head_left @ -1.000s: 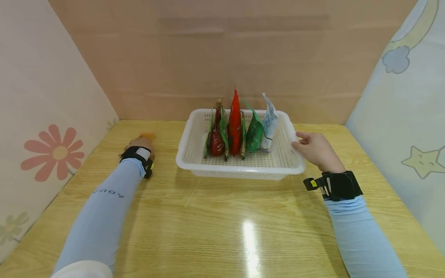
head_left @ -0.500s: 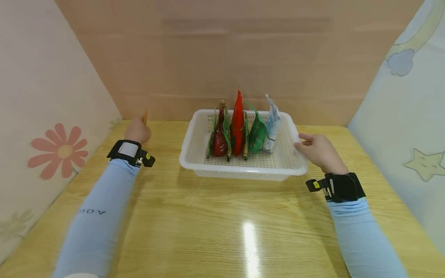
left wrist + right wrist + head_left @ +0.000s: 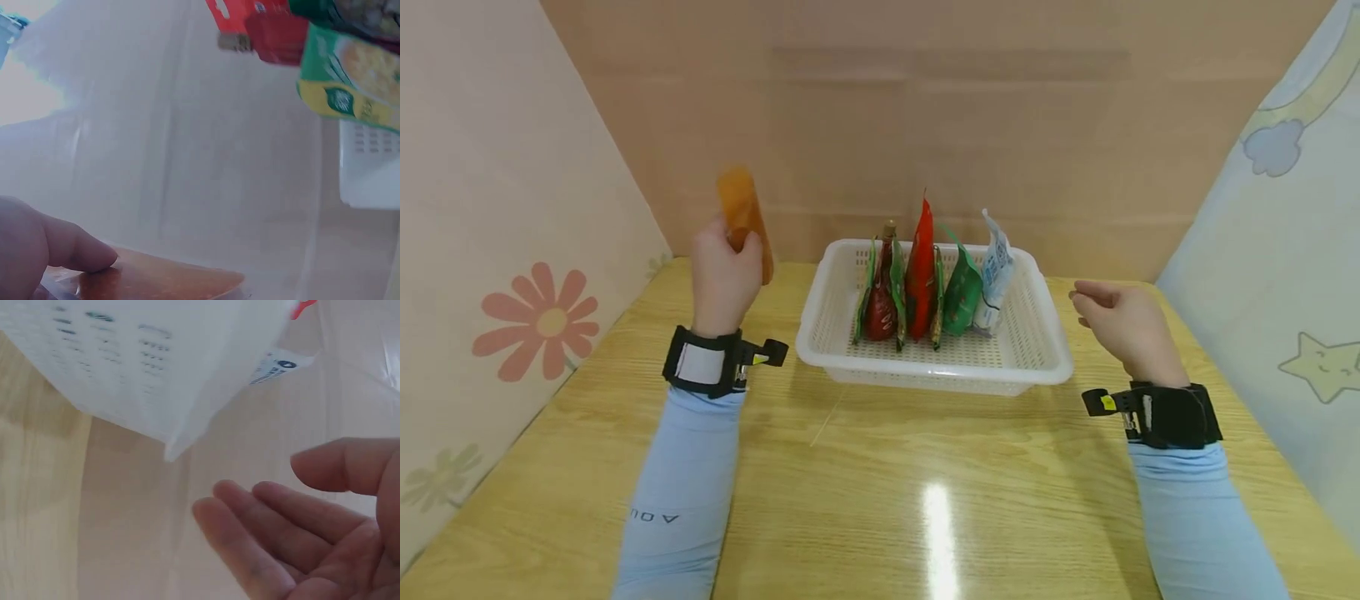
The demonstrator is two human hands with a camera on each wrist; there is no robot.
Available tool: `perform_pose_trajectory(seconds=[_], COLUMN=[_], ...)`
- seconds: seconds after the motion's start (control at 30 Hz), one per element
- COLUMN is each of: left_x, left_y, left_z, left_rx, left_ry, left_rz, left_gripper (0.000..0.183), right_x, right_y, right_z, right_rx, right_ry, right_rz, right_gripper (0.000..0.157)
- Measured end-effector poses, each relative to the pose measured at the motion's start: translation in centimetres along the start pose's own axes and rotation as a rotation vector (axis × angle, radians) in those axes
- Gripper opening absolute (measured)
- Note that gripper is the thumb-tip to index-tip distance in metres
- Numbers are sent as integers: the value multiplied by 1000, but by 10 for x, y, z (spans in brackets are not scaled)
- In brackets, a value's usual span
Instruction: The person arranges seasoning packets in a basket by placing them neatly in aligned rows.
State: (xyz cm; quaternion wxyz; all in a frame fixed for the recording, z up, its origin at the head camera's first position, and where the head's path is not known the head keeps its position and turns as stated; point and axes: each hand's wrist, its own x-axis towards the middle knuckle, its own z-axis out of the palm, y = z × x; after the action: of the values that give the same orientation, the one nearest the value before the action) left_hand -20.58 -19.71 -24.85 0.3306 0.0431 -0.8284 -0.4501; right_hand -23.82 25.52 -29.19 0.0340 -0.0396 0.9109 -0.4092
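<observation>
My left hand [image 3: 724,279] grips a flat orange packet [image 3: 743,204], raised above the table to the left of the white basket [image 3: 936,372]. In the left wrist view the thumb presses on the glossy face of the orange packet [image 3: 165,275]. Just off the basket's right end is my right hand [image 3: 1131,325], fingers relaxed and thumb apart, with nothing in it. Inside the basket stand a bottle of dark red sauce [image 3: 882,312], a red pouch [image 3: 921,279], a green pouch [image 3: 962,296], a white-blue bag [image 3: 996,275] and several slim green packets [image 3: 898,287].
The basket rests on a wooden table [image 3: 880,467], near the brown back wall [image 3: 955,125]. Patterned side walls close in the table on the left [image 3: 512,208] and right [image 3: 1300,275]. A thin pale strip [image 3: 829,417] lies in front of the basket.
My left hand has lifted the orange packet from the table's far left and brought it up and rightward. My right hand has let go of the basket's rim and moved right.
</observation>
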Motion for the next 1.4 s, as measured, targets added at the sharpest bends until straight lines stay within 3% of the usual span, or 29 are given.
perform_pose_trajectory(seconds=[0.17,0.3,0.47,0.77,1.0,1.13,1.27,1.4], left_x=[-10,-19,-34,-57,-70,-75,-79,-82], left_y=[15,30,48,63,65,64,63,62], left_z=[2,8,22,42,53,54,56,58], left_rx=[-100,-208,-320,-467,-521,-549,-580,-578], left_ry=[-16,-94,-214,-339,-397,-364,-329,-340], left_rz=[61,71,46,3,9,31,65,108], left_gripper=[29,30,31,39,40,41,40,38], right_x=[-7,-14,-23,-33,-31,-28,-26,-25], right_y=[-13,-28,-48,-78,-88,-96,-104,-108], right_z=[3,10,23,57,97,119,134,143], right_rx=[93,204,288,476,640,934,1258,1370], right_ry=[153,202,129,-121,-336,-470,-572,-576], right_rz=[-84,-153,-224,-321,-252,-147,1,71], right_gripper=[50,42,38,38,57,59,50,42])
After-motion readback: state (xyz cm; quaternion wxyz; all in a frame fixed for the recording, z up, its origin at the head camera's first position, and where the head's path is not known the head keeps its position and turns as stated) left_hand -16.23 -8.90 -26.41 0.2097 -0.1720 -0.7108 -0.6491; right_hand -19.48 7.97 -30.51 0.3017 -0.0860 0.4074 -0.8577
